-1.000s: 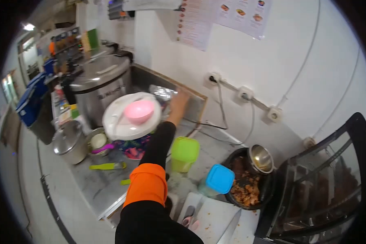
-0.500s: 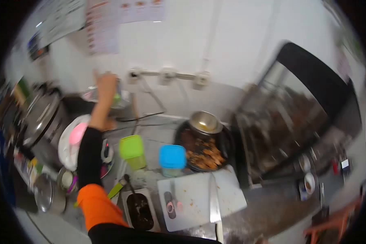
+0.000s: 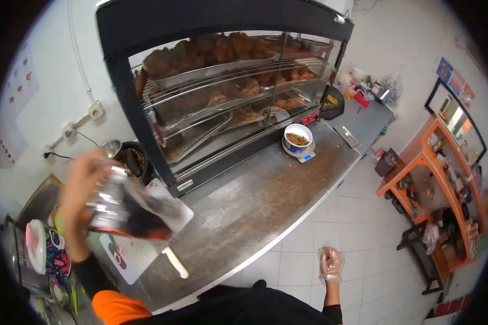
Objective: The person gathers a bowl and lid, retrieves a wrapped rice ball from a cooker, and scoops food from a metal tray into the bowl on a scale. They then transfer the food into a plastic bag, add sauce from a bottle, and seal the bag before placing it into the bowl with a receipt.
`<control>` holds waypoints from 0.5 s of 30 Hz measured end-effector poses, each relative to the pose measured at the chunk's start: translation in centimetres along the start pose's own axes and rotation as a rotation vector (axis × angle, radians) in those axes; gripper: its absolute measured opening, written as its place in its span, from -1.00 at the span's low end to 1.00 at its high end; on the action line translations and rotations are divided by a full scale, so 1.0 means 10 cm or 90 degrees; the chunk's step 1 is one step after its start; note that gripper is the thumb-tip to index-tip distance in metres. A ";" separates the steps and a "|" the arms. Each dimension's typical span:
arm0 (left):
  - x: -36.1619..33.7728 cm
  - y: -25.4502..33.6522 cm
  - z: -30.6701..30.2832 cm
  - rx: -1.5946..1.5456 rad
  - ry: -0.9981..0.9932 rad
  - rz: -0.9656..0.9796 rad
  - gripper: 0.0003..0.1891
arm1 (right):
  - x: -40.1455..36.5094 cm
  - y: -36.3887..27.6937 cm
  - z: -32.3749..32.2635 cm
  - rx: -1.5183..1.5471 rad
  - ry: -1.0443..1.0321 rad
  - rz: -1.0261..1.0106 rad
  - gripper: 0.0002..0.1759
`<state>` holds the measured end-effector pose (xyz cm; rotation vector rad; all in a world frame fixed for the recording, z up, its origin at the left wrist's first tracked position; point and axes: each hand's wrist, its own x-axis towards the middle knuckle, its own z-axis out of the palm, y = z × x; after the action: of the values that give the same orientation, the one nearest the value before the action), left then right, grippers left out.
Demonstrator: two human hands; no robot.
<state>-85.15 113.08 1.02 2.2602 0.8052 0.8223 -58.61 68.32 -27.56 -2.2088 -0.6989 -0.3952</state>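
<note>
My left hand, blurred by motion, grips a shiny, partly see-through package with dark contents above the counter's left end. Its exact kind is smeared. Beneath it is a white cutting board, partly hidden, with a grey-handled peeler-like tool on it. A knife's white handle sticks out past the board; its blade is largely covered. My right hand, in a clear plastic glove, hangs over the floor beyond the counter edge. Its fingers are curled, with nothing visible in them.
A glass display warmer with roasted poultry stands along the wall. On the counter, a white bowl of brown food rests on a small scale. A lidded patterned pot stands left; an orange shelf is at right.
The view has swung right, bringing the warmer, bowl and floor into sight. My left hand has come back from the wall side with the package. My right hand has entered view.
</note>
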 end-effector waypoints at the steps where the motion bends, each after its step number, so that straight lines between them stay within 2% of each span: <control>1: 0.08 0.20 0.41 0.062 -0.134 -0.069 -0.89 | 0.12 0.13 0.04 0.027 0.042 -0.030 -0.94; 2: 0.18 0.16 0.82 0.155 -0.223 0.073 -0.89 | 0.25 0.15 0.08 0.045 0.041 -0.030 -0.94; 3: 0.21 0.25 1.19 0.084 -0.306 0.024 -0.89 | 0.38 0.09 0.10 0.116 0.036 -0.007 -0.95; 4: 0.27 0.17 1.54 0.023 -0.342 0.068 -0.86 | 0.55 0.02 0.13 0.188 0.032 0.012 -0.96; 5: 0.36 0.13 1.86 -0.014 -0.362 0.124 -0.83 | 0.73 -0.04 0.13 0.274 -0.037 0.029 -0.97; 6: 0.42 0.26 2.11 -0.008 -0.328 0.139 -0.80 | 0.92 -0.05 0.25 0.293 -0.036 0.020 -0.97; 8: 0.59 0.40 2.57 0.090 -0.259 0.121 -0.74 | 1.28 -0.06 0.57 0.382 -0.040 -0.117 -0.93; 10: 0.80 0.44 3.04 0.145 -0.190 0.090 -0.71 | 1.60 -0.06 0.99 0.497 -0.121 -0.071 -0.90; 12: 1.00 0.32 3.49 0.058 -0.129 0.027 -0.63 | 2.03 -0.49 1.18 0.724 -0.198 0.004 -0.87; 14: 1.13 0.04 3.96 -0.096 0.016 0.060 -0.51 | 2.35 -0.73 1.57 0.910 -0.305 0.013 -0.76; 15: 1.17 -0.01 4.08 -0.121 0.039 0.024 -0.41 | 2.41 -0.60 2.22 1.014 -0.425 0.101 -0.69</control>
<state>-49.01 108.35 -20.77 2.0962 0.6839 0.9484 -41.57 96.95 -27.02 -0.7675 -0.7305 0.8046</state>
